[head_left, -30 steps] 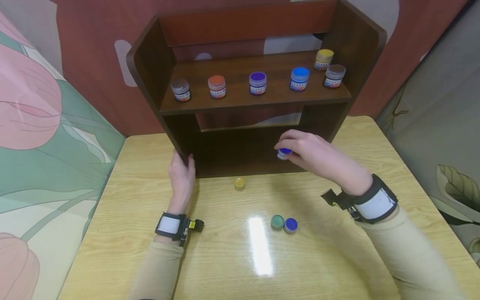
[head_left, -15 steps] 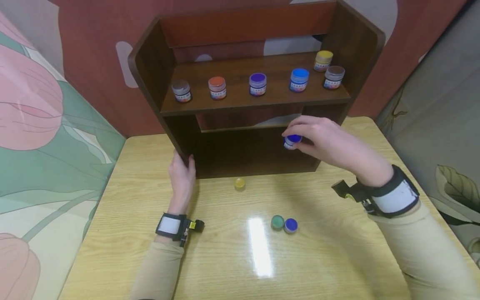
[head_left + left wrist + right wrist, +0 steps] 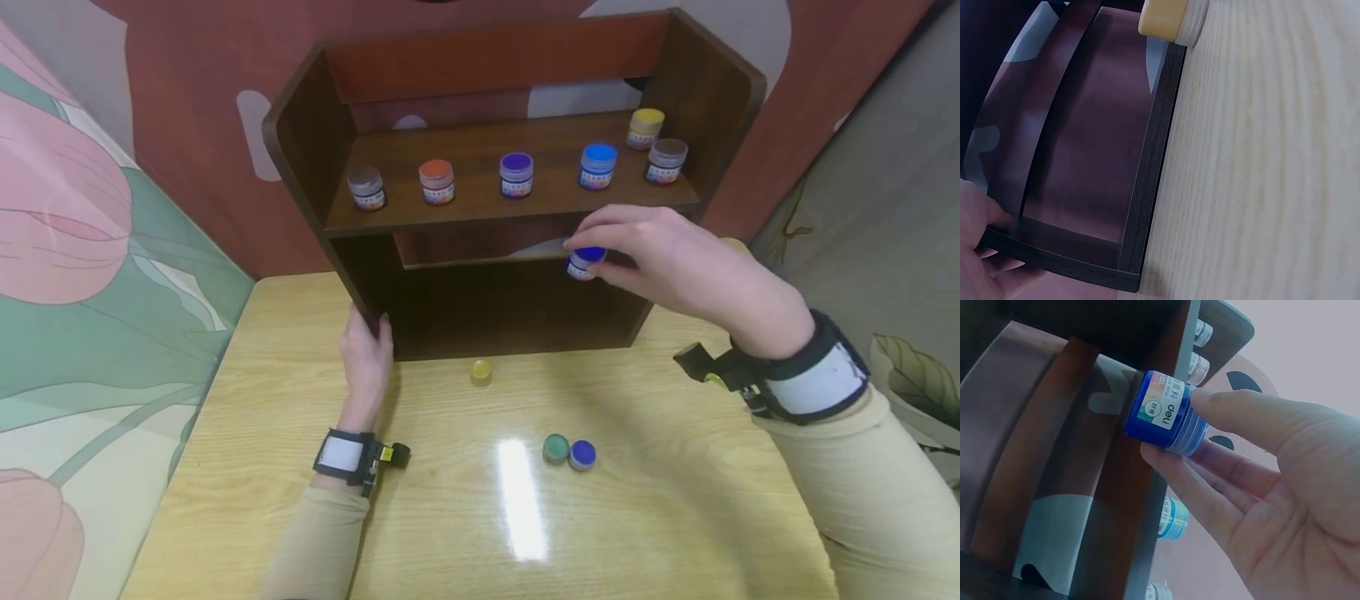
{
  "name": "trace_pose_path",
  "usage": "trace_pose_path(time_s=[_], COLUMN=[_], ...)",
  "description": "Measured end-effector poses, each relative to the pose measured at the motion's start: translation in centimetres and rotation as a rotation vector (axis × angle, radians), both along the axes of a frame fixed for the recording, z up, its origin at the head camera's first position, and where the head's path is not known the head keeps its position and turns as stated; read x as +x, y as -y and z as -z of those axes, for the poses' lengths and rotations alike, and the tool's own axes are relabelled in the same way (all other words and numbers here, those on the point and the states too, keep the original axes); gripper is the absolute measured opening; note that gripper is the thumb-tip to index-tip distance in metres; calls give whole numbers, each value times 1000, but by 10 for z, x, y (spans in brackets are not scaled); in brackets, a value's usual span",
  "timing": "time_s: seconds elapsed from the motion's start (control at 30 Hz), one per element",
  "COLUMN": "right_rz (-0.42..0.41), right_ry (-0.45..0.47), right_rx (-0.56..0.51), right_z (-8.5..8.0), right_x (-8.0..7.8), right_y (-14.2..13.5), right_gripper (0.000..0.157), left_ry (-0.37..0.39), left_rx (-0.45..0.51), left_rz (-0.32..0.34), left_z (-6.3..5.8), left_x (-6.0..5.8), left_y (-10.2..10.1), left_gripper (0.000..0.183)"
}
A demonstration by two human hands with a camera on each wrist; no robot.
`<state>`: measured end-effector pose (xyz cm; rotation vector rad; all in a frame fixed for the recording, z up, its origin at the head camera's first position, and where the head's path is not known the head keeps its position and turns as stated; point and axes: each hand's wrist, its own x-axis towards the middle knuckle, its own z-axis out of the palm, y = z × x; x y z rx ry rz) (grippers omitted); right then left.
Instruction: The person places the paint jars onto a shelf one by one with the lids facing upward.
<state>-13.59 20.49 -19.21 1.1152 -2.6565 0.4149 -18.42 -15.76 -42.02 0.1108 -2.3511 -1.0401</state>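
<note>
My right hand pinches a dark blue paint jar between thumb and fingers, just below the front edge of the shelf board. In the right wrist view the blue jar lies tilted in the fingertips, its label showing. My left hand grips the lower left side panel of the dark brown desktop shelf. In the left wrist view the thumb of that hand lies inside the panel edge and its fingers outside. On the board stand paint jars: grey, orange, purple, light blue, yellow and brownish.
A small yellow jar stands on the wooden table close to the shelf's bottom front edge. Nearer to me, a green jar and a blue jar stand side by side. Patterned fabric hangs behind the shelf.
My right hand has risen with the dark blue jar, from low in front of the shelf's lower section up towards the board. The left hand keeps its grip on the side panel.
</note>
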Motion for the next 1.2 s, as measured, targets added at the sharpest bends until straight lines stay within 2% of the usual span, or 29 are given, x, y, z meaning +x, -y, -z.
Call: trace_pose_path(time_s=[0.2,0.47,0.87,1.2], right_rz=[1,-10,-43,17], right_ry=[-28,-49,-121,-130], right_rx=[-3,-2,-42,-70], right_z=[-13,-34,-41,-49], right_x=[-1,-5,-15,-23], right_y=[0,4,7,7], right_gripper=[37,38,35,38], left_ry=[-41,-45,-41,-38], left_rx=[-10,-12,-15,1], left_rz=[5,1,-6,6], left_z=[0,-2,-1,1], left_x=[-2,-1,0,0], left_y=[1,2,1,0], left_gripper=[31,31,29,30])
